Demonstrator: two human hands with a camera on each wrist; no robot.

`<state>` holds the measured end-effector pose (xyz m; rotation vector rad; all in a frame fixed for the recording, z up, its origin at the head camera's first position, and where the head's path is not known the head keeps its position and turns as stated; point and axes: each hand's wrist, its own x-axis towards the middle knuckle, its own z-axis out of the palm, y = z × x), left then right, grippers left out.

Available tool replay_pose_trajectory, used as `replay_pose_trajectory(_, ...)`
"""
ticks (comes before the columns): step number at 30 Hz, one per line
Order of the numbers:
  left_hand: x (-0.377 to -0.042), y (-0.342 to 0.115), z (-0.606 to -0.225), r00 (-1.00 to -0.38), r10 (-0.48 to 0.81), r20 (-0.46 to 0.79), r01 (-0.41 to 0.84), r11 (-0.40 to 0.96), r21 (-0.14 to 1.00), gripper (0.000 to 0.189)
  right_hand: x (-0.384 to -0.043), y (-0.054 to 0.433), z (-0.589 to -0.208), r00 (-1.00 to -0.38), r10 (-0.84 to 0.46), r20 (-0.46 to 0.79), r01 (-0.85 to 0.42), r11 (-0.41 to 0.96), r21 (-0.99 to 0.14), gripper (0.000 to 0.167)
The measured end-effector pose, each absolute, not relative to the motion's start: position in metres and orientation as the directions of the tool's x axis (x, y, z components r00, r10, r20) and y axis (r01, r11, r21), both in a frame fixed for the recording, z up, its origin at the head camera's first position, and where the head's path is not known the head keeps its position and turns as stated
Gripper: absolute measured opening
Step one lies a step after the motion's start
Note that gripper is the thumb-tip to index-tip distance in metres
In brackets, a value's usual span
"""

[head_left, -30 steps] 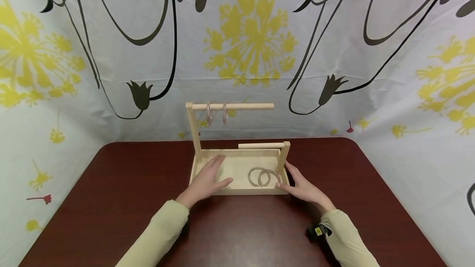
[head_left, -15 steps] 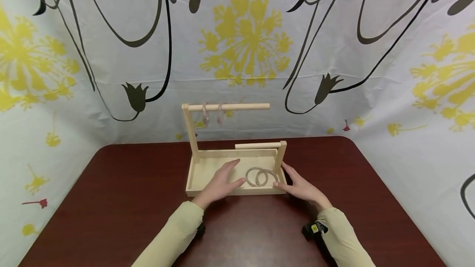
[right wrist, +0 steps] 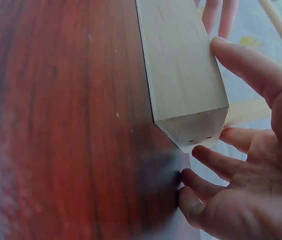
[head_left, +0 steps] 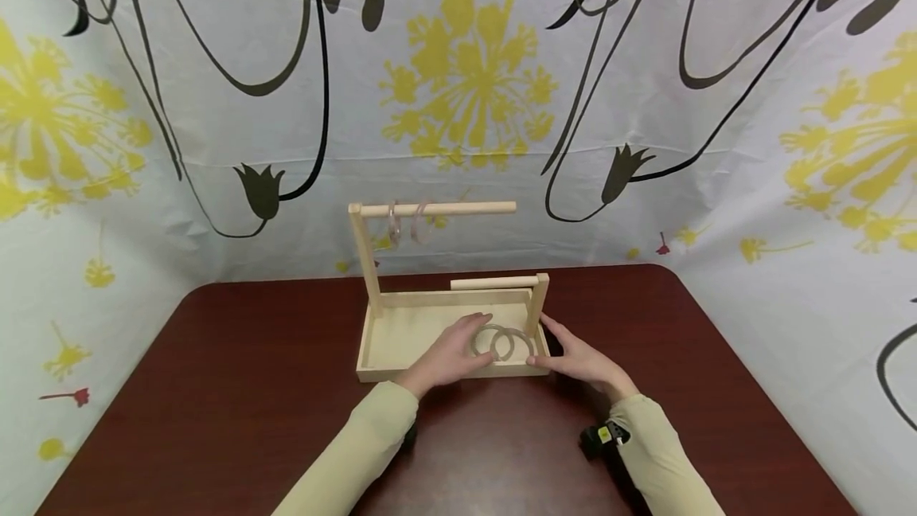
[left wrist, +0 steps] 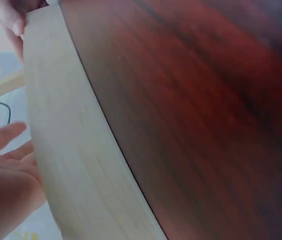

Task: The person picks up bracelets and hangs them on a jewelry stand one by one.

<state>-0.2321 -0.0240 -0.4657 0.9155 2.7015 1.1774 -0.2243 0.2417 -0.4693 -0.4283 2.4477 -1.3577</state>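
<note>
In the head view, a pale wooden bangle stand (head_left: 387, 375) has a shallow tray with a tall bar at left and a short one at right. Two clear bangles (head_left: 393, 228) hang from the tall bar; two more bangles (head_left: 517, 332) lie overlapping at the tray's right end. My left hand (head_left: 453, 350) hovers at these, thumb and fingers spread apart, holding nothing visible. My right hand (head_left: 583, 361) holds the tray's front right corner. In the right wrist view the thumb (right wrist: 245, 60) presses the front rim and the fingers lie along the right side.
The stand rests on a dark red-brown table (head_left: 236, 388) with rounded far corners. Behind it and at both sides hangs a white cloth (head_left: 301, 126) printed with yellow and dark flowers. A short wooden bar (head_left: 494, 283) extends over the tray's back right part.
My left hand has moved right across the tray, from its left half to the lying bangles. The right hand stays at the corner. The head view has shifted slightly.
</note>
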Motion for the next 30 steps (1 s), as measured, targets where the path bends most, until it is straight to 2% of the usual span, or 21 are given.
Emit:
replay_pose_trajectory(4, -0.235, -0.020, -0.466, -0.816, 0.563, 0.130, 0.497, 0.569, 0.655, 0.062, -0.224, 0.240, -0.467, -0.904, -0.409, -0.127, -0.111, 0.510, -0.853, 0.094)
replay_pose_trajectory(12, -0.241, -0.013, -0.468, -0.792, 0.599, 0.116, 0.536, 0.593, 0.601, 0.058, -0.225, 0.242, -0.469, -0.900, -0.413, -0.137, -0.088, 0.481, -0.872, 0.095)
replay_pose_trajectory(22, -0.252, -0.010, -0.470, -0.798, 0.599, 0.063, 0.513, 0.621, 0.592, 0.067, -0.225, 0.242, -0.471, -0.901, -0.399, -0.174, -0.059, 0.507, -0.860, 0.096)
replay_pose_trajectory(30, -0.260, -0.007, -0.470, -0.752, 0.659, 0.001, 0.535, 0.610, 0.585, 0.065, -0.223, 0.241, -0.468, -0.898, -0.404, -0.174, -0.066, 0.516, -0.854, 0.095)
